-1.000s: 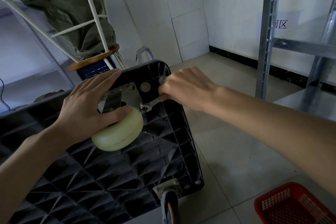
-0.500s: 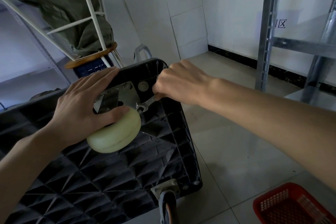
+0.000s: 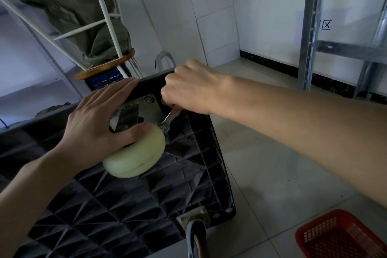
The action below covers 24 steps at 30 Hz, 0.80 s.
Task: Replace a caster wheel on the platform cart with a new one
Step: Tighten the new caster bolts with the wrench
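Head view: left hand (image 3: 94, 123) steadies the caster wheel (image 3: 136, 153), right hand (image 3: 188, 88) grips the wrench (image 3: 167, 120); keep it seated squarely on the bolt.

Left hand (image 3: 98, 119) spread flat, fingers straight, thumb hooked forward. Right hand (image 3: 188, 88) fisted, knuckles up, forearm reaching in from right.
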{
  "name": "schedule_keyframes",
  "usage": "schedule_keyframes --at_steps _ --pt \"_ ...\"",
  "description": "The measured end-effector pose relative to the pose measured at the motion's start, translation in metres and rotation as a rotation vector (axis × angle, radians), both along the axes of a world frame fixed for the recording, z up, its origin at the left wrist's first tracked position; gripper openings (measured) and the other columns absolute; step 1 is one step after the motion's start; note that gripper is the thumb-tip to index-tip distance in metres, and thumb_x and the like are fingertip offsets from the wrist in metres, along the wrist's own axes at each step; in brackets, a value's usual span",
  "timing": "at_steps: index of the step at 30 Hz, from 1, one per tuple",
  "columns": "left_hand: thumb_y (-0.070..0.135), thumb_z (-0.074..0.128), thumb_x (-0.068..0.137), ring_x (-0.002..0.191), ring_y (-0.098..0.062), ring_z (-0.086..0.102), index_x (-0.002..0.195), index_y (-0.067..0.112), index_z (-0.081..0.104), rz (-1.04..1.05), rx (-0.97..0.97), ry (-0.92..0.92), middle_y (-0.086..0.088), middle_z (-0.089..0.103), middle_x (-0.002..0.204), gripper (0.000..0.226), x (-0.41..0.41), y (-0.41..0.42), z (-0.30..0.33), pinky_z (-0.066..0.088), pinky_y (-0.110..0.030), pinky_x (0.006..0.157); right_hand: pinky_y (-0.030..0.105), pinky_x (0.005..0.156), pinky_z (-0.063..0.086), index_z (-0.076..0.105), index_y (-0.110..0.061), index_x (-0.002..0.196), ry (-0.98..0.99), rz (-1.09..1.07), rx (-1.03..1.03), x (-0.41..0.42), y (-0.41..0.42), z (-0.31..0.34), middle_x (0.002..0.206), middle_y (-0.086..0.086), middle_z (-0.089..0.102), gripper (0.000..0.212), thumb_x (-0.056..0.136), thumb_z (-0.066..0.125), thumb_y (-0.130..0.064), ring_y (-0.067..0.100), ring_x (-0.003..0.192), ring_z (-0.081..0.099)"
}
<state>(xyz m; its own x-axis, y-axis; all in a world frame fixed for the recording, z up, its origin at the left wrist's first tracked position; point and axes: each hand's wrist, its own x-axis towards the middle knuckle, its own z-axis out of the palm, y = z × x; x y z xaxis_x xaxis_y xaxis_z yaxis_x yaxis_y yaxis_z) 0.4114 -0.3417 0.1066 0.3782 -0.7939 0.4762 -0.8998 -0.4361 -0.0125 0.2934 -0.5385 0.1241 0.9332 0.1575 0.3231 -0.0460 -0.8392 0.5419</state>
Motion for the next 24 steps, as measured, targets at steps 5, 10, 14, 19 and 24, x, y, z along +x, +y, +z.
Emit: schedule_keyframes --at_steps 5,10,14,19,24 --pt "0.083 0.038 0.075 0.143 -0.018 0.032 0.155 0.041 0.028 -0.008 -0.009 0.008 0.021 0.031 0.157 0.091 -0.001 0.000 -0.001 0.030 -0.047 0.109 0.036 0.061 0.032 0.050 -0.017 0.079 -0.073 0.013 0.089 -0.011 -0.011 -0.026 0.063 -0.003 0.035 0.024 0.098 0.051 -0.004 0.019 0.057 0.036" --pt "0.090 0.032 0.073 0.144 -0.017 0.031 0.155 0.042 0.027 -0.002 0.003 0.007 0.026 0.028 0.155 0.096 -0.001 0.000 0.000 0.030 -0.048 0.110 0.030 0.059 0.030 0.073 -0.027 0.086 -0.215 0.056 0.144 -0.003 -0.022 -0.042 0.070 -0.008 0.065 0.012 0.095 0.065 -0.026 0.022 0.069 0.060" --pt "0.095 0.028 0.071 0.145 -0.017 0.032 0.155 0.043 0.025 -0.003 0.010 0.011 0.024 0.028 0.157 0.099 0.001 0.000 0.001 0.031 -0.050 0.110 0.027 0.066 0.036 0.075 -0.032 0.093 -0.253 0.100 0.251 0.001 -0.027 -0.051 0.079 -0.009 0.071 0.015 0.097 0.061 -0.033 0.022 0.076 0.061" --pt "0.097 0.027 0.070 0.145 -0.016 0.031 0.155 0.045 0.024 0.007 0.015 0.017 0.027 0.025 0.157 0.100 0.000 0.001 0.002 0.032 -0.052 0.110 0.027 0.070 0.036 0.074 -0.035 0.103 -0.327 0.085 0.354 -0.004 -0.027 -0.069 0.087 -0.010 0.073 0.020 0.100 0.055 -0.039 0.020 0.081 0.066" --pt "0.090 0.034 0.072 0.144 -0.017 0.032 0.155 0.043 0.026 0.009 0.007 0.027 0.026 0.028 0.155 0.096 -0.003 0.001 0.003 0.031 -0.051 0.110 0.029 0.077 0.044 0.075 -0.035 0.105 -0.332 0.119 0.438 -0.006 -0.029 -0.069 0.092 -0.008 0.074 0.029 0.098 0.053 -0.051 0.024 0.087 0.067"
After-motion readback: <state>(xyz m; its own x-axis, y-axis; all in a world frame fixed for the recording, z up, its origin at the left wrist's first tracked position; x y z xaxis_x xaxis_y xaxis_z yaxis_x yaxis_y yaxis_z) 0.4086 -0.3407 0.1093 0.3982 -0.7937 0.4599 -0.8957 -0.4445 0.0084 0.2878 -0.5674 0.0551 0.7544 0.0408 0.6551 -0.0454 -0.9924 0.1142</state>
